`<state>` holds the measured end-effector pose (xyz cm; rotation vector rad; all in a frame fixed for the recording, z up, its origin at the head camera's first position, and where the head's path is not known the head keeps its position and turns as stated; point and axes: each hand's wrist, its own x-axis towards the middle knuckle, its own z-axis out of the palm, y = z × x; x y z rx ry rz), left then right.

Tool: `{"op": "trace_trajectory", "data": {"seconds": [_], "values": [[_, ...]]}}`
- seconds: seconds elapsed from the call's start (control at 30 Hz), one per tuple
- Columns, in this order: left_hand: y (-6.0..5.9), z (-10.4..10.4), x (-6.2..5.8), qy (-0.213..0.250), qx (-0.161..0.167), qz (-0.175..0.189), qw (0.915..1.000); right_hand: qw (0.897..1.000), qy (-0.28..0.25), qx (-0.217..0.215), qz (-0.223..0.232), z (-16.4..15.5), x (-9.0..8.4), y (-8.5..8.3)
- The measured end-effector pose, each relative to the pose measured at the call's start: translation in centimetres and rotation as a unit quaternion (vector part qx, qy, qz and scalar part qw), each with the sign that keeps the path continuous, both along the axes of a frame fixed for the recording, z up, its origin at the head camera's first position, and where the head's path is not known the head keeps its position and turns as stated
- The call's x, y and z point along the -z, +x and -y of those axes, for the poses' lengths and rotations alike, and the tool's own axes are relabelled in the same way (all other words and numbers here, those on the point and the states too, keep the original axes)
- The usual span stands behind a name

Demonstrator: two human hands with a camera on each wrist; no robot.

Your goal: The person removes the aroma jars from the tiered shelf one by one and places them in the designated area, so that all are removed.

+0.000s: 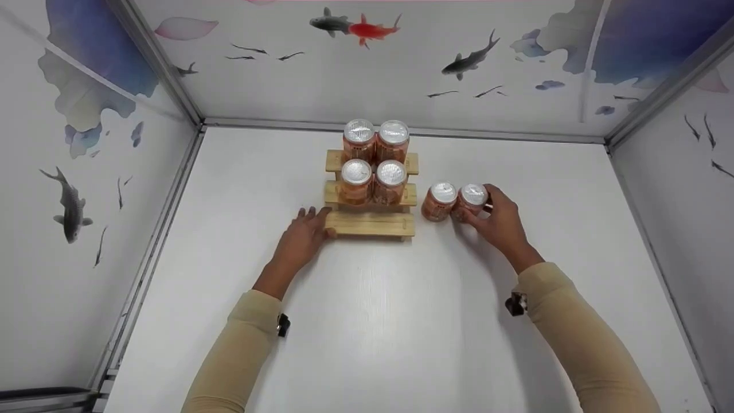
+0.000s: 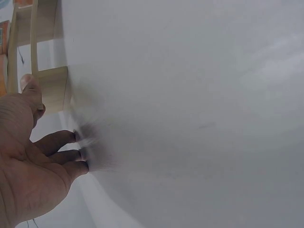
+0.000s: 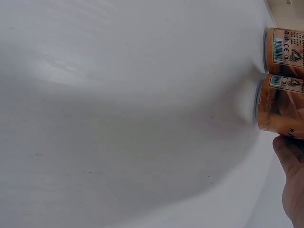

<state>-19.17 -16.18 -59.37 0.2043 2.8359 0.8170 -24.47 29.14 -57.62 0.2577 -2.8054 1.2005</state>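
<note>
While the counter [image 1: 367, 327] bears the rack [image 1: 370, 221], one can [image 1: 473, 195] is gripped

Though the counter spreads wide, its things are grouped at the far middle. On it stands the rack, three wooden steps, with two cans [image 1: 359, 133] upright on the top step [image 1: 412, 164] and two more cans [image 1: 390, 175] on the middle step [image 1: 410, 195].

The left hand [image 1: 301, 236] is at the left end of the lowest step [image 1: 373, 226]. Thumb and forefinger seem to pinch the wood, though the left wrist view hides most of the forefinger; the other fingers spread beside the rack. Light, even pressure would serve best here, as a tug could rock the four cans above.

The right hand [image 1: 498, 222] is narrow, holding the gripped can with the thumb on its near side and a finger behind.

That can is upright, right of the rack, just beside its neighbour [image 1: 439, 202]. Gripping from the outer side looks sound, since no finger sits between the pair. Should the can be shifted, a straight lift first would spare the neighbour a knock. Its silver lid [image 1: 473, 191] wants no squeeze: the pinch belongs on the wall below the rim.
</note>
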Motion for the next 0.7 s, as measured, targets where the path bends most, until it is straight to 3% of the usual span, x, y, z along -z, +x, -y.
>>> {"op": "trace_trajectory", "data": {"seconds": [0.37, 0.7], "values": [[-0.1, 0.2, -0.1, 0.003, 0.0, -0.002, 1.0, 0.999, 0.042, 0.003, -0.017, 0.0, -1.2, 0.2], [0.1, 0.2, 0.0, 0.018, -0.004, -0.003, 0.9998, 0.994, 0.08, -0.003, -0.068, 0.7, -2.5, 0.4]]}}
